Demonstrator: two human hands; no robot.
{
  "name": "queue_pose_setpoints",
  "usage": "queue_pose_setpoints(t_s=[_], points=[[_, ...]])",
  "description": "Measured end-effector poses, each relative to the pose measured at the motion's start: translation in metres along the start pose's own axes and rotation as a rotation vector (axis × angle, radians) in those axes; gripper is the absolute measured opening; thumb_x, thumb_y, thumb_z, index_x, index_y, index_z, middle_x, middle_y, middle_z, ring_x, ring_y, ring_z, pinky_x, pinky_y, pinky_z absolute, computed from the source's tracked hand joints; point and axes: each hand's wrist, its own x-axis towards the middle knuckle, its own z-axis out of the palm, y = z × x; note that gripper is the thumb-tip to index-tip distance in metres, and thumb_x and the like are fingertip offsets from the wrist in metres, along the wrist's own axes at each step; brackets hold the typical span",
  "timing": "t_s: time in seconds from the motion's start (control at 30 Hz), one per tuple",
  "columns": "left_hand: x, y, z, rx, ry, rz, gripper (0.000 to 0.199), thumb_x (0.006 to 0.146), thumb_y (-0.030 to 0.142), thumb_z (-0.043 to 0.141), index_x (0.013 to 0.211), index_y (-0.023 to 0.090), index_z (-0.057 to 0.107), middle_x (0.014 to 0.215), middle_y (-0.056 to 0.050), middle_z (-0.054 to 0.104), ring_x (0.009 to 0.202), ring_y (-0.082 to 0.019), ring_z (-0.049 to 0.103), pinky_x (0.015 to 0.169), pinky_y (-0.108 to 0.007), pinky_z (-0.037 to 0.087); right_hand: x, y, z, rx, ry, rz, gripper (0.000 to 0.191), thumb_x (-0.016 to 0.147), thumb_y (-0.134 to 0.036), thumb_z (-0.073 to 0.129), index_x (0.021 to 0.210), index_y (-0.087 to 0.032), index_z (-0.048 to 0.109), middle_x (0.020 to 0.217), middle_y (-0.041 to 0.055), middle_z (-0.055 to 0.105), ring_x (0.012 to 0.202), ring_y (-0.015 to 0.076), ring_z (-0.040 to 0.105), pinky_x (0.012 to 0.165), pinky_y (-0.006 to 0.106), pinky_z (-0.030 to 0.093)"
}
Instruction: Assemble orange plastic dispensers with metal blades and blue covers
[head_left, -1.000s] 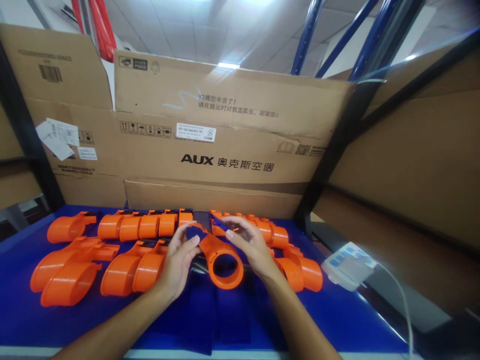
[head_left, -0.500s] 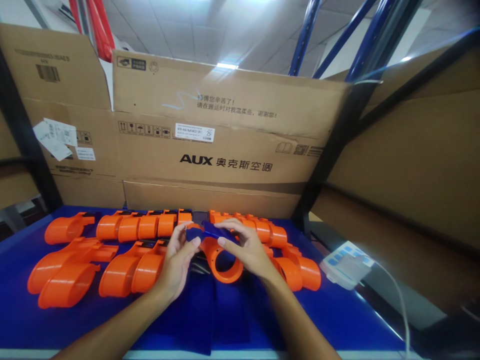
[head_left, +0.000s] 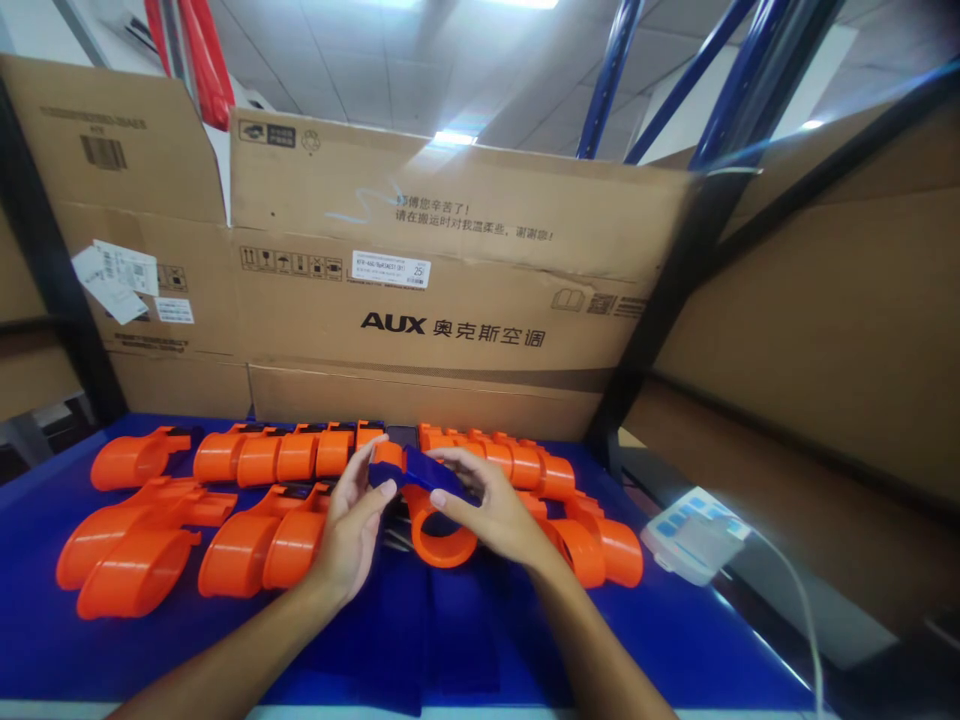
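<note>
Near the middle of the blue table, both hands hold one orange part point(head_left: 444, 540) with a round ring hanging below and a dark blue strip point(head_left: 431, 472) across its top. My left hand point(head_left: 356, 515) pinches the blue and orange end at the left between thumb and fingers. My right hand point(head_left: 487, 500) grips the blue strip from the right, thumb in front and fingers behind. Where the blue piece meets the orange part is partly covered by the fingers. Orange ring parts stand on both sides of the hands.
Orange parts point(head_left: 139, 572) stand in rows on the blue table point(head_left: 615, 640). A cardboard panel point(head_left: 450, 360) rises behind, between dark posts. At the right edge lies a pale plastic box point(head_left: 694, 535) with a cable. Dark blue flat pieces point(head_left: 390, 630) lie in front of the hands.
The held orange ring has tilted and shifted slightly left. More of the orange end shows above my left thumb, and my right thumb has moved a little left and down. Both hands keep their hold.
</note>
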Motion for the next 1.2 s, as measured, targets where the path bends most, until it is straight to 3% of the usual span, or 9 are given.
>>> queue_pose_setpoints(t_s=[0.27, 0.47, 0.7, 1.2], points=[[0.002, 0.001, 0.001, 0.026, 0.009, -0.016, 0.057, 0.08, 0.031, 0.081, 0.135, 0.03, 0.064, 0.145, -0.006, 0.064, 0.143, -0.028, 0.049, 0.118, -0.04, 0.04, -0.003, 0.002, 0.002, -0.383, 0.037, -0.162, 0.06, 0.082, -0.038, 0.083, 0.137, -0.028, 0.061, 0.131, 0.0103, 0.069, 0.119, 0.0322, 0.066, 0.105, 0.053, 0.051], [0.001, 0.009, 0.01, 0.108, 0.022, 0.037, 0.061, 0.077, 0.029, 0.085, 0.133, 0.032, 0.062, 0.14, -0.005, 0.067, 0.136, -0.027, 0.057, 0.116, -0.039, 0.042, -0.003, 0.007, 0.001, -0.59, 0.037, -0.36, 0.063, 0.086, -0.04, 0.079, 0.144, -0.029, 0.059, 0.117, 0.0126, 0.069, 0.106, 0.0318, 0.066, 0.095, 0.052, 0.056], [0.0, 0.013, 0.012, 0.128, 0.047, 0.078, 0.053, 0.073, 0.027, 0.089, 0.119, 0.029, 0.063, 0.123, -0.004, 0.074, 0.117, -0.026, 0.069, 0.105, -0.038, 0.05, -0.004, 0.009, 0.0, -0.649, 0.03, -0.442, 0.066, 0.088, -0.04, 0.078, 0.149, -0.032, 0.055, 0.111, 0.0112, 0.068, 0.101, 0.0306, 0.066, 0.092, 0.052, 0.056], [0.0, 0.015, 0.012, 0.141, 0.04, 0.096, 0.048, 0.07, 0.029, 0.089, 0.11, 0.027, 0.063, 0.117, -0.004, 0.074, 0.114, -0.027, 0.069, 0.099, -0.038, 0.053, -0.005, 0.006, 0.002, -0.635, 0.047, -0.447, 0.069, 0.087, -0.04, 0.078, 0.151, -0.034, 0.053, 0.111, 0.0111, 0.069, 0.1, 0.0308, 0.067, 0.093, 0.053, 0.056]])
